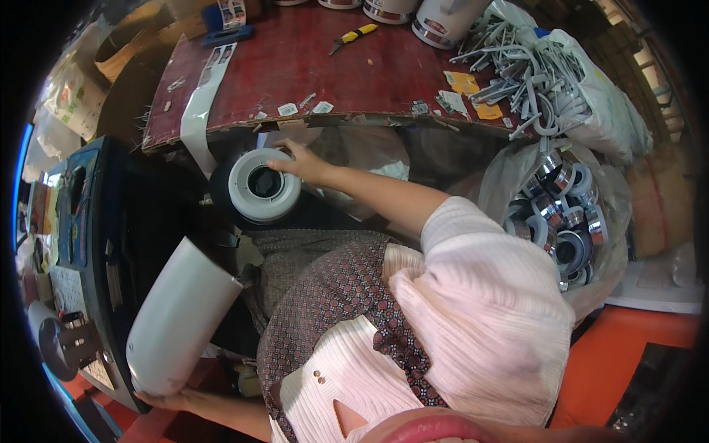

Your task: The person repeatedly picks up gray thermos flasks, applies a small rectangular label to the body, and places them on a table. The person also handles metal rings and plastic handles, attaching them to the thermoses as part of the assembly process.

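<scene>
My left hand (166, 399) cups the lower end of a white cylindrical housing (185, 314), which tilts with its upper end leaning right. Most of that hand's fingers are behind or under the housing. My right hand (299, 164) grips the rim of a round white collar (244, 188) with a dark opening in its middle. The thumb lies on the collar's top face, while the fingers curl round its far edge. This collar sits over something dark in front of the table edge, and what supports it is hidden.
A worn red table (288, 66) stands ahead, with a yellow-handled cutter (354, 37), labels and white jugs (447, 22) on it. At right are a bag of grey handles (535, 81) and a plastic bag of chrome-and-grey rings (565, 214). A dark-edged panel (100, 273) stands at left.
</scene>
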Demonstrator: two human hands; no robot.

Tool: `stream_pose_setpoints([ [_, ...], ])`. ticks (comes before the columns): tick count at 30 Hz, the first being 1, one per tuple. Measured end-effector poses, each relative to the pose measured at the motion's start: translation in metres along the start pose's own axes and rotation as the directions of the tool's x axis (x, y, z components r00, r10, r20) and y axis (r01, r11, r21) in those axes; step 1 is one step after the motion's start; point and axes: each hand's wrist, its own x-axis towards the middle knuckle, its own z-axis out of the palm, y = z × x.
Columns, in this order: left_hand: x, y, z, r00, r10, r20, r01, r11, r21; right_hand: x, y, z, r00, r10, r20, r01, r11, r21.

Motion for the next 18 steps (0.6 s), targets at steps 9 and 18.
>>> stream_pose_setpoints([
  [9, -0.024, -0.047, 0.071, 0.995, -0.100, 0.021, 0.101, 0.992, -0.077, -0.039, -0.062, -0.024, 0.719, -0.605, 0.343, 0.682, 0.517, -0.518],
  [18, -0.060, -0.074, 0.111, 0.930, -0.305, 0.204, 0.364, 0.837, -0.408, -0.010, -0.163, 0.000, 0.652, -0.722, -0.231, 0.737, 0.675, -0.029],
])
